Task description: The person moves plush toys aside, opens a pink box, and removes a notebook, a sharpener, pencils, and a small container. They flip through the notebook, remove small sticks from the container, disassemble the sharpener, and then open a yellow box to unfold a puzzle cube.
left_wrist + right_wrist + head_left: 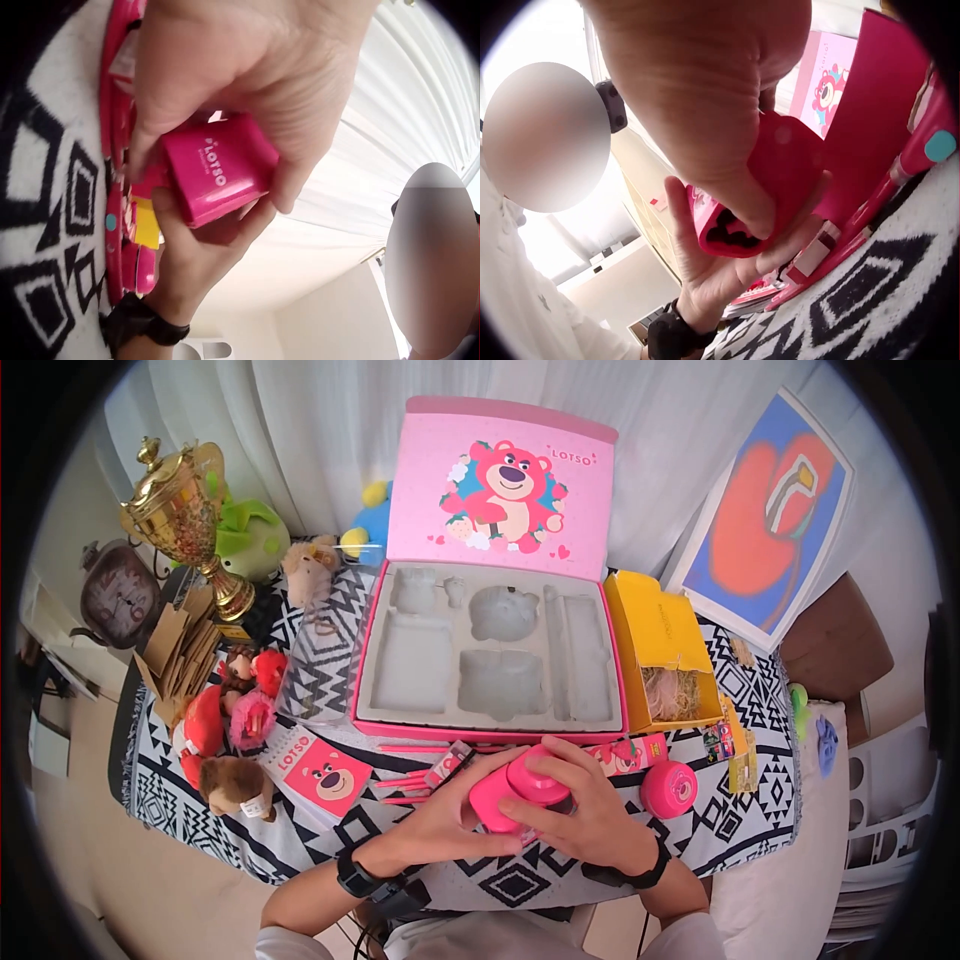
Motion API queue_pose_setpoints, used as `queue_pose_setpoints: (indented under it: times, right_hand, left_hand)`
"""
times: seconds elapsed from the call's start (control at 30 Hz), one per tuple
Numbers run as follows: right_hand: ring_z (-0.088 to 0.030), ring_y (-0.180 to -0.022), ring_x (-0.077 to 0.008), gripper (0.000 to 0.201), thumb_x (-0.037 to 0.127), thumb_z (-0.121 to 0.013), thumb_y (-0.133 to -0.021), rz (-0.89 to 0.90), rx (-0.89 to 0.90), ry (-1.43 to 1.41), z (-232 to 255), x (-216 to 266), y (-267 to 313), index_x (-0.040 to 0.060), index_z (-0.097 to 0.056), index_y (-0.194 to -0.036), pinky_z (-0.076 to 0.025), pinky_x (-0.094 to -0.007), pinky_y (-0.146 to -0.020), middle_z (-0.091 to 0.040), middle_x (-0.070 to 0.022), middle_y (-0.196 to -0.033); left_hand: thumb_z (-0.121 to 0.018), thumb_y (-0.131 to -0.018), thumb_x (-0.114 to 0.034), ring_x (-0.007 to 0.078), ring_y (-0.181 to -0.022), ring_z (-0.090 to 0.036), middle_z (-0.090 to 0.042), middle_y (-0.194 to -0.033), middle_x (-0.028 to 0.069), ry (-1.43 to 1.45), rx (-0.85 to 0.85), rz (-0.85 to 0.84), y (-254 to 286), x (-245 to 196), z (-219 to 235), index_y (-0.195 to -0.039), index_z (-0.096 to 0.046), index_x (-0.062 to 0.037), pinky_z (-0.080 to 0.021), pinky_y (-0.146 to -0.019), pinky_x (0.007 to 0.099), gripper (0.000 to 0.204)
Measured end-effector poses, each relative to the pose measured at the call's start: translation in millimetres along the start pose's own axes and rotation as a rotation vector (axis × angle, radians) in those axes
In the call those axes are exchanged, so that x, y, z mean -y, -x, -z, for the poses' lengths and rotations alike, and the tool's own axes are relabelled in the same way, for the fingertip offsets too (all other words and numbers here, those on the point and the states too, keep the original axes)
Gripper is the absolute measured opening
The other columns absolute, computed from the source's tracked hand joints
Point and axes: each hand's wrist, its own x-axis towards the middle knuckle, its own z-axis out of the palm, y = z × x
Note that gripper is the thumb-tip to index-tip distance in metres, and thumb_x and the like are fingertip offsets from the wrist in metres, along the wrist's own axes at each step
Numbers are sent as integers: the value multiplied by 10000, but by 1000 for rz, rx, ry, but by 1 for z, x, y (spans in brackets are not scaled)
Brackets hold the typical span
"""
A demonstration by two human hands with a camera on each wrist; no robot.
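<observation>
Pink container (pixel 490 802): sides partly hidden by L hand (pixel 435 822) & R hand (pixel 603 822); line under its LOTSO too small to read. Dark stuff (pixel 731 231) inside, by R hand's thumb, can't tell what. Pink sticks (pixel 412 748) beyond L hand: partly covered, no. unclear. Clock (pixel 120 596), far L of L hand: numerals blurred. White rack (pixel 893 800), well R of R hand, cut off at pic edge.

Left hand (pixel 440 818) beside right hand (pixel 600 818), both curled
</observation>
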Motion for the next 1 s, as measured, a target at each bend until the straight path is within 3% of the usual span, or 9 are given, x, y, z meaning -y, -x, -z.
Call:
queue_pose_setpoints:
  times: [0.13, 0.2, 0.23, 0.33, 0.37, 0.63, 0.8, 0.9, 1.0]
  right_hand:
    - [-430, -1294, -385, 710, 192, -847, -660, -10, 89, -188, 17, 1, -7, 227, -583, -1318, -417, -483, -1022, -410, -137, -1391]
    - [-429, -1303, -355, 890, 309, -876, -675, -300, 22, -586, 32, 1, -9, 116, -438, -1426, -400, -467, -1044, -390, -147, -1415]
    - [-453, -1292, -305, 1000, 377, -875, -683, -304, 61, -545, 32, -10, -2, 34, -343, -1457, -384, -430, -1065, -371, -144, -1436]
    - [-483, -1267, -275, 967, 351, -869, -703, -528, 19, -925, 19, -10, 3, 43, -348, -1456, -383, -405, -1072, -394, -138, -1408]
    - [-497, -1247, -268, 900, 227, -864, -702, -510, -3, -935, 11, -9, 5, 51, -369, -1434, -401, -385, -1045, -411, -142, -1369]
    - [-476, -1267, -237, 784, 165, -803, -764, -472, 172, -738, 7, -8, 7, 39, -387, -1416, -382, -370, -1061, -461, -130, -1369]
    - [-435, -1308, -241, 773, 181, -783, -785, -616, 109, -1104, -3, -6, 11, 28, -372, -1422, -357, -369, -1077, -459, -126, -1388]
    - [-437, -1303, -239, 760, 179, -783, -784, -486, 192, -1066, 1, -13, 10, 24, -382, -1411, -355, -369, -1078, -466, -123, -1380]
    - [-442, -1298, -232, 751, 173, -788, -776, -534, 196, -1107, -2, -13, 11, 23, -395, -1398, -354, -370, -1079, -470, -123, -1375]
  left_hand:
    - [-792, -750, -35, 163, -1329, -397, -395, -1452, 90, 26, -26, 71, 0, 13, 4, -1495, -286, -36, -345, -1108, 331, 900]
    - [-795, -738, -45, 166, -1333, -398, -418, -1445, 102, -73, 7, -11, -2, 16, 5, -1489, -308, -35, -333, -1115, 340, 895]
    - [-795, -738, -45, 166, -1333, -398, -418, -1445, 102, -71, 16, 0, -2, 17, 5, -1489, -308, -35, -333, -1115, 340, 895]
    - [-808, -722, -80, 190, -1351, -391, -407, -1465, 119, -277, 49, -77, -1, 19, 3, -1489, -307, -28, -316, -1127, 353, 918]
    - [-813, -715, -99, 211, -1357, -391, -414, -1462, 125, -348, 43, -79, -1, 22, 1, -1481, -322, -26, -310, -1131, 362, 913]
    - [-816, -685, -137, 278, -1364, -395, -444, -1445, 137, -559, 25, -102, -1, 35, 2, -1446, -394, -27, -301, -1135, 384, 878]
    - [-823, -661, -125, 299, -1341, -421, -458, -1426, 145, -618, 13, -183, -2, 34, 2, -1430, -417, -24, -331, -1112, 395, 875]
    - [-828, -650, -117, 314, -1319, -446, -477, -1398, 168, -658, 29, -198, 3, 31, -1, -1413, -439, -16, -349, -1097, 402, 863]
    - [-831, -645, -106, 328, -1293, -473, -495, -1366, 191, -669, -35, -246, 4, 35, -2, -1395, -461, -7, -361, -1086, 410, 842]
